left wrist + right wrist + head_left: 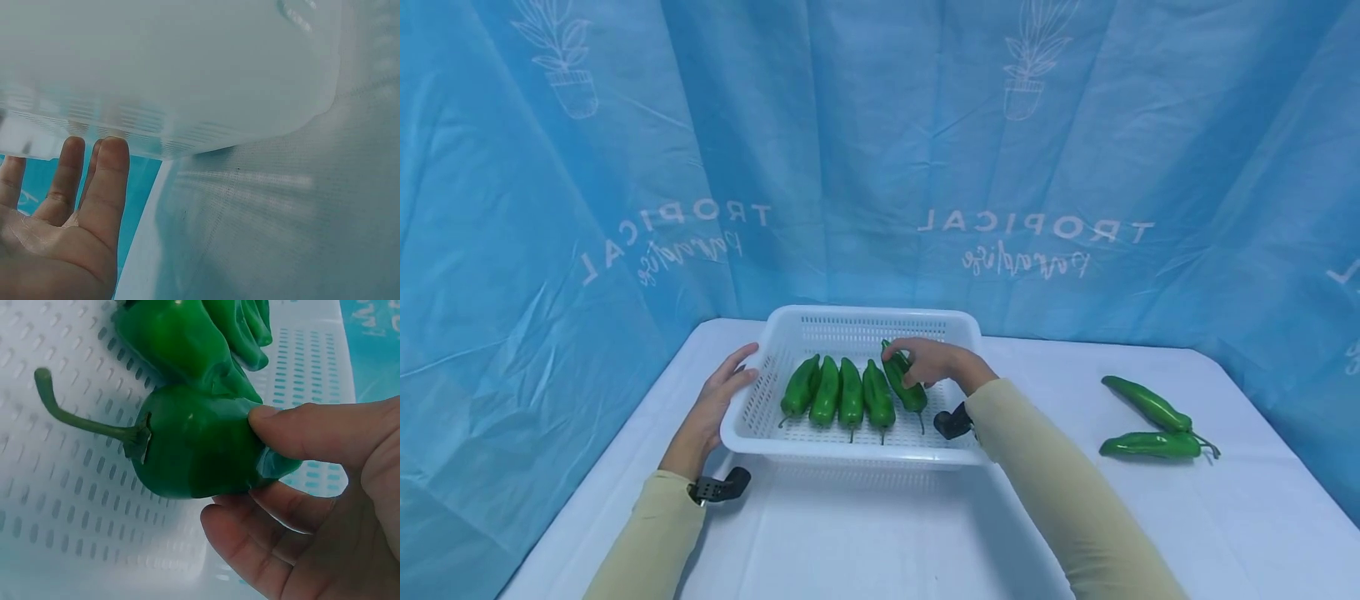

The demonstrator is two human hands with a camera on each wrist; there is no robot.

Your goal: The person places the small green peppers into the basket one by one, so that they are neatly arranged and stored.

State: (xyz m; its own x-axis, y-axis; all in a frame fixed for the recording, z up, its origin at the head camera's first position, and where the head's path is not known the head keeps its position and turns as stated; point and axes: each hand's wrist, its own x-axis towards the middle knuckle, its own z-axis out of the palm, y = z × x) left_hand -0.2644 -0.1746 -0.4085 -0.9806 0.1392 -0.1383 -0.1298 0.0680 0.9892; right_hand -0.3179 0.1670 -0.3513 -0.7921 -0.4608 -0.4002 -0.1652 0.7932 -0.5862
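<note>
My right hand (pixel 925 360) pinches a long green pepper (pixel 194 444) between thumb and fingers, at the right end of a row inside the white basket (pixel 850 448). The pepper tilts, its curved stem toward the basket's near side. Several more green peppers (pixel 851 396) lie side by side to its left, stems toward me. On the basket's left side, my left hand (pixel 718 400) has straight fingers close against the slotted wall. The left wrist view shows those fingertips (pixel 114 153) right at the wall.
Two green peppers (pixel 1150 404) (pixel 1152 445) lie on the white tablecloth (pixel 1045 392) at the right, stem ends close together. A blue printed curtain (pixel 880 167) hangs behind the table and at both sides.
</note>
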